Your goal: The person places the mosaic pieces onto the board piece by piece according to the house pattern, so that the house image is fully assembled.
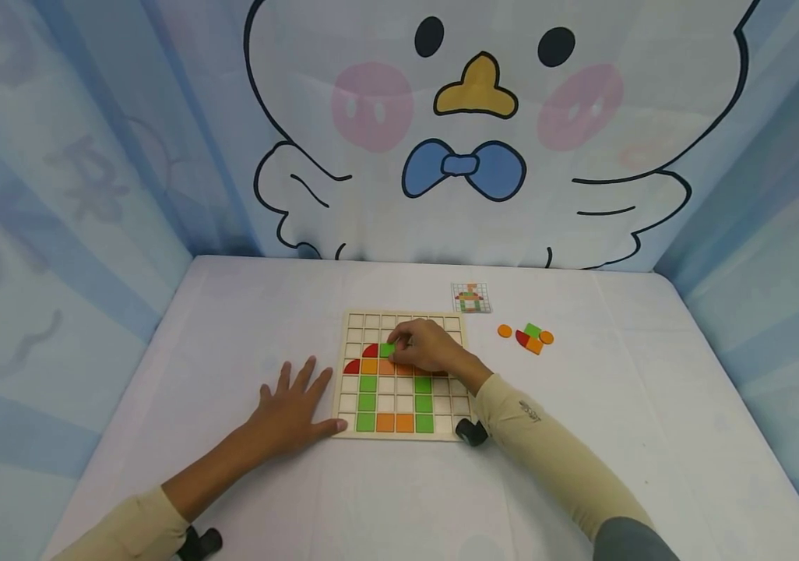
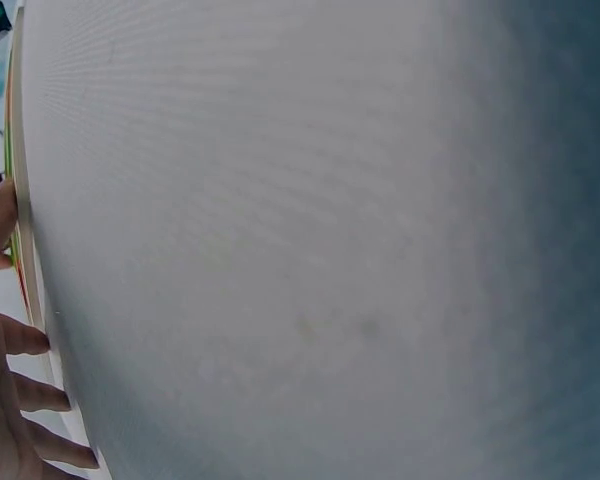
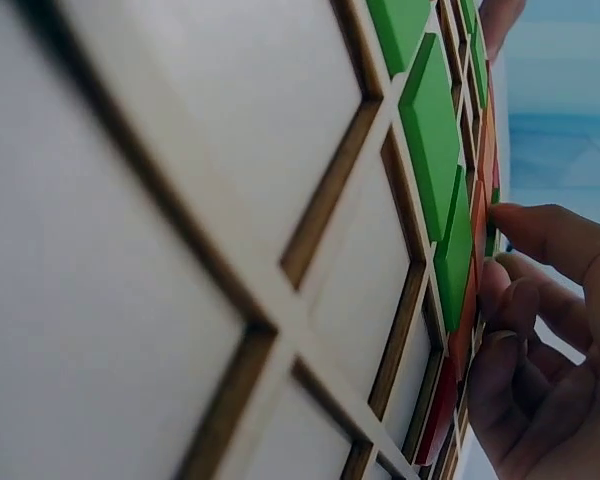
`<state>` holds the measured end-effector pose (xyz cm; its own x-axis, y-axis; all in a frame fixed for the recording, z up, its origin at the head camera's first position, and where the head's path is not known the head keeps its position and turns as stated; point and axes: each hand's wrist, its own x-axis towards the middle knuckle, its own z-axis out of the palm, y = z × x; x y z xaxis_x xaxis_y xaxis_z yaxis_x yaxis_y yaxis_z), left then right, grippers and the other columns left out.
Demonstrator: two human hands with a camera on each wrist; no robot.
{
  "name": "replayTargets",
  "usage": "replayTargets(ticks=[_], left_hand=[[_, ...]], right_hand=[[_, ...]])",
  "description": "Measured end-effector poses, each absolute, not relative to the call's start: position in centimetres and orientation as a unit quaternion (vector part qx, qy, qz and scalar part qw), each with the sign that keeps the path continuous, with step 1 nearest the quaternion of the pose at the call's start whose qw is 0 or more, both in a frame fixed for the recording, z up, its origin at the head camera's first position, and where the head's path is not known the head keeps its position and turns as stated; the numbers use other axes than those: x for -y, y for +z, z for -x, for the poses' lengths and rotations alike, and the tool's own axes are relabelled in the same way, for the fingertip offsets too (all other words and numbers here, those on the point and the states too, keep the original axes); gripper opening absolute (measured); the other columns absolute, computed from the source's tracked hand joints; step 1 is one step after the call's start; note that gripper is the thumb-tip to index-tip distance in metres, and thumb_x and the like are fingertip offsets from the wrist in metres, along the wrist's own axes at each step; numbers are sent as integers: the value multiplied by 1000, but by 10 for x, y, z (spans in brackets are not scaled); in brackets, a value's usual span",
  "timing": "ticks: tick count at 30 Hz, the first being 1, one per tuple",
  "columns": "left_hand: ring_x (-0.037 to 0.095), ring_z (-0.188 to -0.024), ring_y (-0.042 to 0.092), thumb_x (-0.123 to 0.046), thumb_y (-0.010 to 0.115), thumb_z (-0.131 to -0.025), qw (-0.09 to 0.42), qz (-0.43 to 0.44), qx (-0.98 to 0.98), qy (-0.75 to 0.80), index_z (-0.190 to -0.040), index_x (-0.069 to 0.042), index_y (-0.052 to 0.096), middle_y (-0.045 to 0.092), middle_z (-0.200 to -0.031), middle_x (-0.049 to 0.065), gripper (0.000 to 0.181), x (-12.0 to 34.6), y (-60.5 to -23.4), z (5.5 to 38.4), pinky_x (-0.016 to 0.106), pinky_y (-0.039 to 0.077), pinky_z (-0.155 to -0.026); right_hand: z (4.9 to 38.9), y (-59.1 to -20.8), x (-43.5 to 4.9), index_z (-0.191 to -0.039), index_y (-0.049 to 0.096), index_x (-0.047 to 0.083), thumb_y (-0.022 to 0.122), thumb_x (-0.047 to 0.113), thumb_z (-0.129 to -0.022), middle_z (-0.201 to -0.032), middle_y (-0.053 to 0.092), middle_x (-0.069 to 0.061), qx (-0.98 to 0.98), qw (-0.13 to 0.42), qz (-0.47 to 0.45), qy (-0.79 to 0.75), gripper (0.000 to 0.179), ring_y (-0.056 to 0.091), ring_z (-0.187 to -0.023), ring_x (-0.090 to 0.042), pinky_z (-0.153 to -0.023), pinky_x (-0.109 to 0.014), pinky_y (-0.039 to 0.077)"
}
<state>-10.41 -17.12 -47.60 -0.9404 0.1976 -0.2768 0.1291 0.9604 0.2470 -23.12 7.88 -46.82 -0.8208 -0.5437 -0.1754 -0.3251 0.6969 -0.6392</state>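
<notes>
A wooden grid board (image 1: pixel 441 425) lies on the table, partly filled with coloured tiles. My right hand (image 1: pixel 427 347) is over its upper middle, thumb and finger pinching a green square tile (image 1: pixel 387 351) beside a red quarter-round tile (image 1: pixel 371 351). In the right wrist view, the right thumb (image 3: pixel 540 235) meets a thin green edge; the rest of that tile is hidden. My left hand (image 1: pixel 290 417) rests with fingers spread on the table left of the board, thumb on the board's lower left corner. Orange tiles (image 1: pixel 395 422) and green tiles (image 1: pixel 367 403) fill other cells.
Right of the board lie loose pieces: orange discs (image 1: pixel 505 331), a green square (image 1: pixel 533 329), a red quarter-round (image 1: pixel 522 338) and an orange square (image 1: pixel 534 345). A small pattern card (image 1: pixel 471 298) lies behind the board. Printed curtains surround the white table (image 1: pixel 568 389).
</notes>
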Motion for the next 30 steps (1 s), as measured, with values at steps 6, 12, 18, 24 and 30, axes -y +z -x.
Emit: replayTargets(ticks=[6,12,18,24,30], left_hand=[[58,-148,11,-68,66,-82,151,-86,-978,113,-158,-16,32,19,-167,19,98,172,-476,104,83,22,-102],[58,-148,11,-68,66,-82,152,-86,-978,115,-158,-16,32,19,-167,19,98,171,-474,104,83,21,-102],[57,-149,11,-67,66,-83,153,-86,-978,115,-158,-16,32,19,-167,19,97,171,-474,104,83,21,-103],[57,-149,11,-67,66,-83,152,-86,-978,113,-158,-16,32,18,-167,19,97,171,-475,105,83,21,-102],[58,-148,12,-64,67,-84,153,-83,-978,118,-158,-15,33,19,-166,20,96,171,-473,103,83,21,-103]], right_hand=[[232,-467,-78,-111,73,12,76,23,-90,-87,68,4,-908,175,237,-298,24,58,-78,-10,-79,-30,50],[233,-468,-77,-108,73,12,76,22,-90,-85,68,4,-908,169,238,-302,21,58,-77,-11,-79,-31,50],[233,-465,-78,-108,73,12,76,22,-90,-86,68,4,-905,171,242,-304,21,58,-77,-10,-78,-30,50],[231,-462,-79,-109,73,12,75,23,-90,-86,68,4,-904,177,240,-305,22,58,-77,-10,-80,-30,49],[232,-463,-90,-110,72,14,75,26,-91,-88,67,5,-898,173,255,-314,22,57,-80,-11,-82,-33,49]])
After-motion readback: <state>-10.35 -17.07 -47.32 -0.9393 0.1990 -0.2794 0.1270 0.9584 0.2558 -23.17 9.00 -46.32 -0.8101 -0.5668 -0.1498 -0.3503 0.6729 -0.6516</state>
